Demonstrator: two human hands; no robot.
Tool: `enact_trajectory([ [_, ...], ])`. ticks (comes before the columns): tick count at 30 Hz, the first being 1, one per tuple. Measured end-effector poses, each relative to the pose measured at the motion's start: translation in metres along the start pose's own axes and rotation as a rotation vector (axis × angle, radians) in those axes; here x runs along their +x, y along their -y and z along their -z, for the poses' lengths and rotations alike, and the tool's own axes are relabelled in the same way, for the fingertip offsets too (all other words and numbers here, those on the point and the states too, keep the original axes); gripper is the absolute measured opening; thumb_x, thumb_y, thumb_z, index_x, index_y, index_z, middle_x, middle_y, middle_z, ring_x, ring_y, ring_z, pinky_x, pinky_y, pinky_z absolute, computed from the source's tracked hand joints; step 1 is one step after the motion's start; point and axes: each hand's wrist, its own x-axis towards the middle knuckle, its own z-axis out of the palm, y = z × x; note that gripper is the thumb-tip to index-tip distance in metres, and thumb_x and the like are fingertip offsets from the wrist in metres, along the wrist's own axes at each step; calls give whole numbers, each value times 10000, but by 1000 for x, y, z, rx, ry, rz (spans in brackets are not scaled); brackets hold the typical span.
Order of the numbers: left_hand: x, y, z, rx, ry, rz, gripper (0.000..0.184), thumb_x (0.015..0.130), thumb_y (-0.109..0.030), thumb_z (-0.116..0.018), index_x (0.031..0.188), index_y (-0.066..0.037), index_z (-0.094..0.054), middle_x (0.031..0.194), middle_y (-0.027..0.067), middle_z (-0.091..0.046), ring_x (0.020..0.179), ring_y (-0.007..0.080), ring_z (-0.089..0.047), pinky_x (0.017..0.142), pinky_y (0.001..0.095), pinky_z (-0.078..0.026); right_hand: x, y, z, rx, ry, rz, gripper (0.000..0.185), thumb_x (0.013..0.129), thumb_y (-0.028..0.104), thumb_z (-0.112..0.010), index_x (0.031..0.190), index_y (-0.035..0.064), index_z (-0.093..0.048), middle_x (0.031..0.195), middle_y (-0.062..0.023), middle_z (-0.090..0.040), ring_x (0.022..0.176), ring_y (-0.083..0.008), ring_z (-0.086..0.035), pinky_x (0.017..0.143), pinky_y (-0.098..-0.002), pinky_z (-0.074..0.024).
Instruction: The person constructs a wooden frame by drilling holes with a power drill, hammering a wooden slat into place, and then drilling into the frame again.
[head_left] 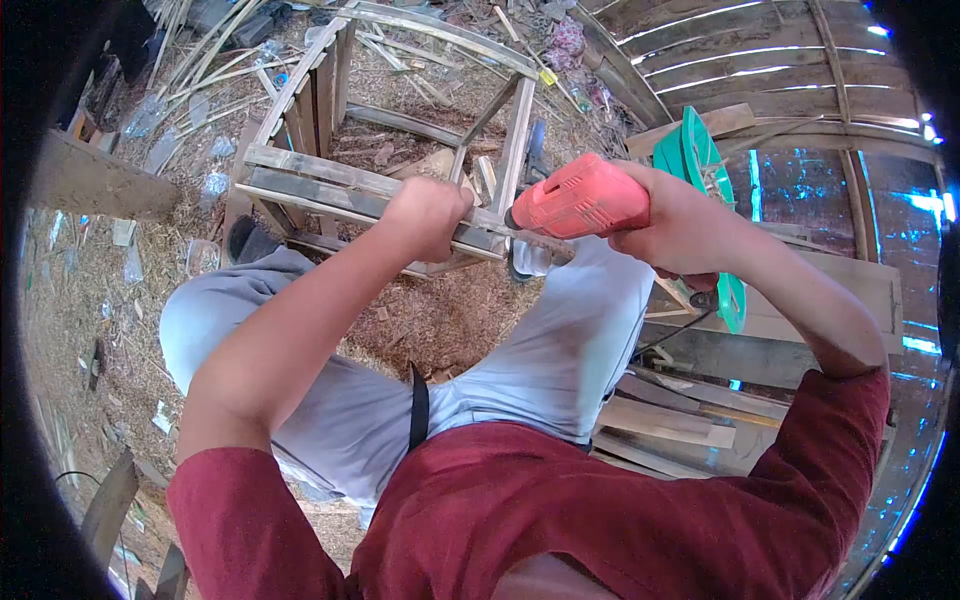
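A red power drill [580, 197] is in my right hand [672, 215], its nose pointing left at the near right corner of a wooden frame [340, 188]. Whether its tip touches the wood cannot be made out. My left hand [428, 215] is closed round the frame's near slats, just left of the drill's nose. The frame stands on the ground in front of my knees, with upright slats along its left side and bars across its far side.
A green plastic basin [690, 155] stands behind my right hand, beside a slatted wall [740, 60]. Planks [660, 420] lie to the right of my leg. Thin wood strips [210, 70] and plastic scraps litter the ground. A board [100, 175] juts in at left.
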Motion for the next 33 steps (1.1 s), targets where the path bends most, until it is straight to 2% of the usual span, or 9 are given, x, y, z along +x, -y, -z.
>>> enact_trajectory([
  [4, 1, -1, 0, 20, -4, 3, 468, 586, -241, -899, 972, -99, -675, 903, 108, -738, 867, 325, -750, 771, 454, -605, 0, -1, -2, 19, -5, -22, 516, 924, 24, -702, 1409, 116, -554, 981, -26, -677, 667, -108, -639, 549, -292, -528],
  [7, 0, 0, 4, -10, 25, -6, 440, 607, -247, -887, 962, -94, -676, 903, 113, -743, 865, 329, -749, 775, 452, -604, 4, -11, -4, -17, -26, 50, 493, 923, 26, -705, 1388, 109, -566, 986, -26, -679, 683, -104, -640, 560, -290, -531],
  [10, 0, -1, 3, 32, 26, -23, 358, 690, -204, -834, 1007, -91, -709, 987, 111, -766, 923, 293, -765, 808, 424, -610, 0, 1, -4, -1, -14, -34, 481, 923, 33, -706, 1378, 107, -570, 980, -28, -681, 684, -102, -637, 561, -291, -530],
  [16, -2, -5, 12, 26, 51, 11, 313, 693, -184, -821, 976, -98, -719, 976, 107, -765, 918, 292, -767, 808, 422, -609, 0, 9, -2, -33, 15, -41, 479, 928, 48, -703, 1384, 116, -571, 959, -29, -683, 690, -99, -632, 560, -296, -523],
  [25, 0, -1, 2, 19, 16, -13, 296, 686, -177, -805, 961, -102, -722, 947, 115, -765, 908, 303, -767, 806, 428, -607, -1, 4, -6, -41, -46, -20, 492, 928, 55, -709, 1396, 117, -575, 1002, -46, -697, 763, -133, -666, 638, -307, -550],
  [28, 0, 1, 0, -18, -2, -30, 394, 630, -219, -857, 958, -81, -690, 940, 134, -750, 884, 334, -758, 786, 457, -610, 0, 4, -6, -40, -44, -25, 493, 927, 53, -710, 1397, 116, -574, 1012, -49, -695, 761, -138, -664, 638, -310, -549],
  [31, -1, -2, 7, -10, 33, -13, 299, 686, -212, -827, 941, -95, -725, 946, 121, -764, 898, 314, -766, 805, 432, -610, -3, 15, -3, -33, -12, -96, 496, 927, 52, -709, 1400, 115, -573, 1008, -48, -689, 735, -135, -653, 622, -311, -541],
  [33, -2, -3, 10, -5, 28, -6, 307, 680, -229, -843, 930, -92, -729, 936, 123, -764, 897, 315, -767, 802, 435, -611, -1, 11, -3, -36, -10, -60, 498, 929, 57, -710, 1402, 119, -570, 989, -44, -681, 706, -125, -637, 600, -307, -530],
])
